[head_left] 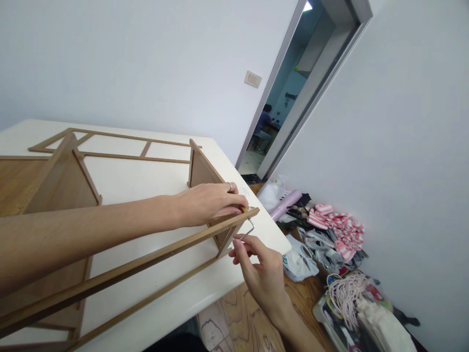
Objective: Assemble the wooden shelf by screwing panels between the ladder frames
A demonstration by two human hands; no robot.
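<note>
My left hand [216,200], a ring on one finger, reaches across a wooden frame and curls its fingers round the corner where a long wooden rail [172,246] meets an upright panel [207,168]. My right hand [262,274] is closed, pinching the long arm of a bent metal hex key [250,229] between thumb and fingers. The key's other end points up to the underside of the rail's end; whether it sits in a screw is hidden. Another wooden panel [66,176] stands to the left, partly behind my left forearm.
The wooden frame stands on a white table [146,178]. A ladder-like wooden frame [146,149] lies at the back. On the floor at right are a plastic bag [298,261], striped cloth [339,227] and a bin [324,313] with rope [348,298]. Through the doorway a person [263,127] sits.
</note>
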